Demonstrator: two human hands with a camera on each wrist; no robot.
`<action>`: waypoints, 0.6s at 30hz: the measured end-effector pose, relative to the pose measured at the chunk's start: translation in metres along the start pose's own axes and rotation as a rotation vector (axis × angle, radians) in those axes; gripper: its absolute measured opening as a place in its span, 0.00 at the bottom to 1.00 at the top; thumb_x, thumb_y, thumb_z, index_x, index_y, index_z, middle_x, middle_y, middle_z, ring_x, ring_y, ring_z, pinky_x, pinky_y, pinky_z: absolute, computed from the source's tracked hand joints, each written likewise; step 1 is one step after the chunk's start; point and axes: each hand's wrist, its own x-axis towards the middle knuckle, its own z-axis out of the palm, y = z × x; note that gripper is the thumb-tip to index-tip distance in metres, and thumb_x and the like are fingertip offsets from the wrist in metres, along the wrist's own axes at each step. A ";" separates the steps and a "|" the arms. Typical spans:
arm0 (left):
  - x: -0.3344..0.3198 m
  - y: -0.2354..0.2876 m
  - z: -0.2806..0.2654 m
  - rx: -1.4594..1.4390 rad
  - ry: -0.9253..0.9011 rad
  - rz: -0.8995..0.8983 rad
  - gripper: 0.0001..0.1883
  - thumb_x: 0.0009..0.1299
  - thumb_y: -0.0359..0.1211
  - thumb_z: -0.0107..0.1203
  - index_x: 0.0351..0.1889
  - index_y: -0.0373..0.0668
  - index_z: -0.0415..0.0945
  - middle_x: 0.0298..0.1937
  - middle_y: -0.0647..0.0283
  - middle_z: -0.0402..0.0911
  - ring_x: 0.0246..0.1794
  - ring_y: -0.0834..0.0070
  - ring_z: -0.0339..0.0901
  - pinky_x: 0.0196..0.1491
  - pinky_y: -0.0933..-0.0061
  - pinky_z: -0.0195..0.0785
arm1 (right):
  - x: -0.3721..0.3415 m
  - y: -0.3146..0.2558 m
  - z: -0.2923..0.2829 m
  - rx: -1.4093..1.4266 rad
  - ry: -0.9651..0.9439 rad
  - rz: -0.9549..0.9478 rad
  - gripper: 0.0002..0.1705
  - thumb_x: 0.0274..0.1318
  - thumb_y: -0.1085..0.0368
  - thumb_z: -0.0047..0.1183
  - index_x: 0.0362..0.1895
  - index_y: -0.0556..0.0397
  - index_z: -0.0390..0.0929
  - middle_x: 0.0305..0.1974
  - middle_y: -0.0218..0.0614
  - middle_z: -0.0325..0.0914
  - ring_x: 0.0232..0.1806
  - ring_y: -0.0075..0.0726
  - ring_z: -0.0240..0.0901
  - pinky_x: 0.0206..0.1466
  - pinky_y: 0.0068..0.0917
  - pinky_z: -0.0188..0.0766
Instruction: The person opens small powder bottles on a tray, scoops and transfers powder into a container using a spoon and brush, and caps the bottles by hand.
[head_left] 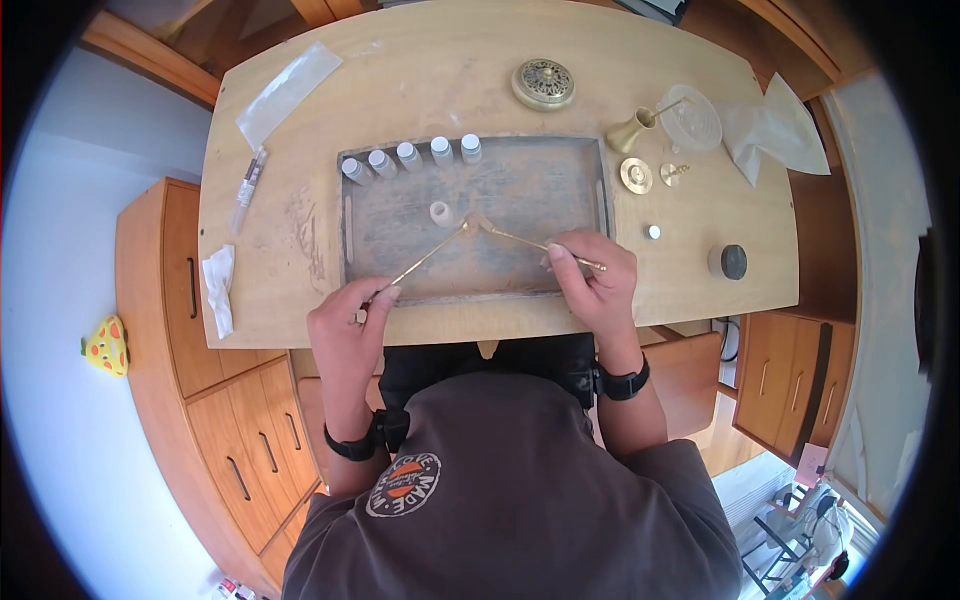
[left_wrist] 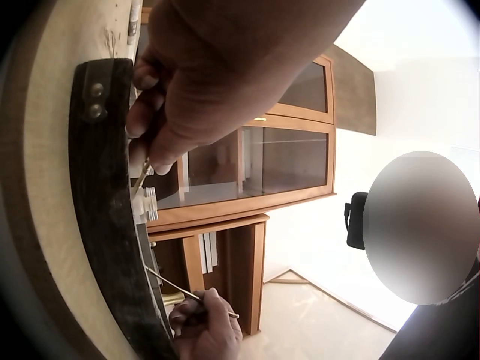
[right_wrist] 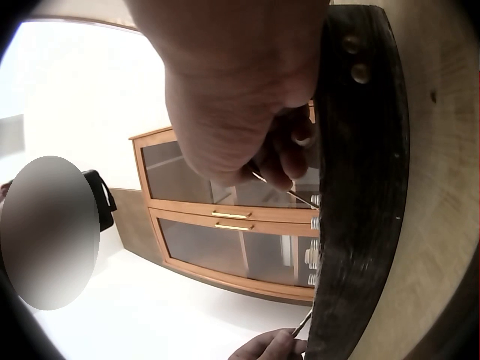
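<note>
My left hand (head_left: 347,320) pinches a thin brass stick tool (head_left: 425,258) over the front left edge of a dark wooden tray (head_left: 400,297). In my right hand (head_left: 602,280) is a second slender brass tool (head_left: 520,240), gripped between thumb and fingers. Both tool tips come together over a small patch of brown powder (head_left: 478,220) in the tray. Just left of that patch stands a small uncapped vial (head_left: 441,212). The left wrist view shows the left fingers (left_wrist: 154,142) curled at the tool's end, and the tray wall hides the powder.
Several white-capped vials (head_left: 409,155) line the tray's back left. Right of the tray are a brass vase (head_left: 630,134), a brass disc (head_left: 636,175), a loose white cap (head_left: 654,232) and a dark-lidded jar (head_left: 733,262). A pierced brass burner (head_left: 544,84) stands behind; a white tissue (head_left: 218,290) lies left.
</note>
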 end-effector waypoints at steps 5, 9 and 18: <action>-0.001 -0.004 0.001 -0.044 0.011 -0.039 0.07 0.64 0.28 0.64 0.36 0.34 0.83 0.26 0.65 0.81 0.26 0.84 0.71 0.31 0.81 0.63 | -0.002 -0.002 0.000 0.027 0.095 0.036 0.03 0.56 0.74 0.57 0.30 0.61 0.80 0.22 0.36 0.77 0.22 0.29 0.72 0.26 0.23 0.67; -0.001 0.000 0.000 -0.080 0.022 -0.074 0.06 0.64 0.27 0.64 0.36 0.34 0.83 0.26 0.67 0.81 0.26 0.85 0.70 0.31 0.82 0.62 | -0.006 -0.004 0.002 0.086 0.194 0.182 0.06 0.60 0.73 0.55 0.31 0.63 0.80 0.24 0.35 0.79 0.24 0.24 0.73 0.28 0.19 0.67; -0.002 -0.003 -0.001 -0.138 0.047 -0.133 0.06 0.65 0.27 0.63 0.37 0.34 0.83 0.27 0.68 0.81 0.27 0.85 0.70 0.33 0.82 0.65 | -0.005 -0.003 0.002 0.145 0.229 0.215 0.06 0.63 0.72 0.53 0.33 0.62 0.79 0.25 0.32 0.78 0.25 0.20 0.71 0.29 0.17 0.66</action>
